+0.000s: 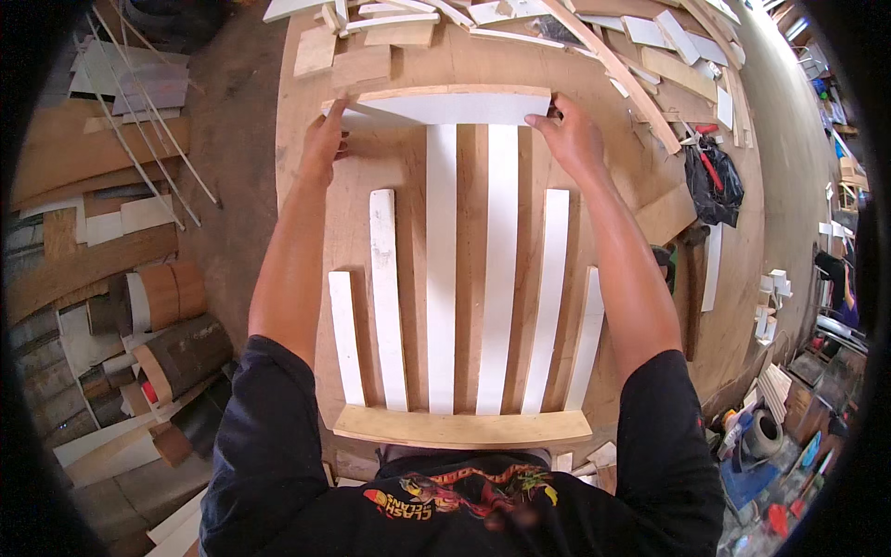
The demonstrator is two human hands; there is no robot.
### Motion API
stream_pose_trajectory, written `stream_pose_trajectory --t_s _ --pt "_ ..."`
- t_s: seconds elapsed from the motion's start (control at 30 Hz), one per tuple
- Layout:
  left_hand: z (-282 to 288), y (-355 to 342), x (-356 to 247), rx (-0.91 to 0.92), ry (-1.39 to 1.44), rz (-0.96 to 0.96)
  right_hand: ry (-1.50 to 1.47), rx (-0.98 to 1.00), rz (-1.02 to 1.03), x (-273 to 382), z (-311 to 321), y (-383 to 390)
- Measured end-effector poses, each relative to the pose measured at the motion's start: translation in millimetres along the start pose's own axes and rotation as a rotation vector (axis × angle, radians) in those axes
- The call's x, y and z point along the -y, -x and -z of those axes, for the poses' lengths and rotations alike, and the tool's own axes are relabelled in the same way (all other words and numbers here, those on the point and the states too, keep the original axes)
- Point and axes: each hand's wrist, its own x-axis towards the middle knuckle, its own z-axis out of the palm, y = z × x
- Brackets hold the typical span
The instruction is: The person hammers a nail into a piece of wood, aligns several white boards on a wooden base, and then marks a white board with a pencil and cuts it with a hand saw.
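Between my two hands is a wide white board [445, 108] with a bare wood edge, lying across the far ends of two long white slats [442, 269] [498, 269]. My left hand [325, 139] grips its left end, the fingers bent round it. At the right end my right hand [566, 135] holds it, thumb on the white face. Shorter white slats stand outward on each side: two at left [385, 297] [346, 334], two at right [548, 297] [585, 339]. Their near ends meet a bare wood crosspiece [464, 427] close to my body.
A plywood worktop [640, 390] lies under everything. Wood offcuts [399, 35] pile along its far edge, with a long strip [617, 74] at far right. A black plastic bag [715, 181] with a red-handled tool sits at right. Boards and rolled sheets [181, 357] fill the left floor.
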Motion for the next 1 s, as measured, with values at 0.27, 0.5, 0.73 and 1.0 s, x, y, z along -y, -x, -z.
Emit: stream_pose_trajectory --t_s 0.27,0.5,0.73,1.0 --pt "11.2 -38.9 7.2 -0.005 -0.028 -0.201 0.019 -0.034 0.012 4.3 -15.6 -19.2" --pt "4.3 -39.9 26.0 0.016 0.232 -0.502 0.075 -0.087 0.069 -3.2 -30.7 -22.4" --pt "-2.2 -53.5 52.2 0.126 0.307 -0.743 0.086 -0.016 0.028 -15.6 -31.1 -31.1" --pt "-1.9 -71.4 50.9 0.021 0.133 -0.775 -0.021 -0.001 0.191 -44.9 -36.8 -61.3"
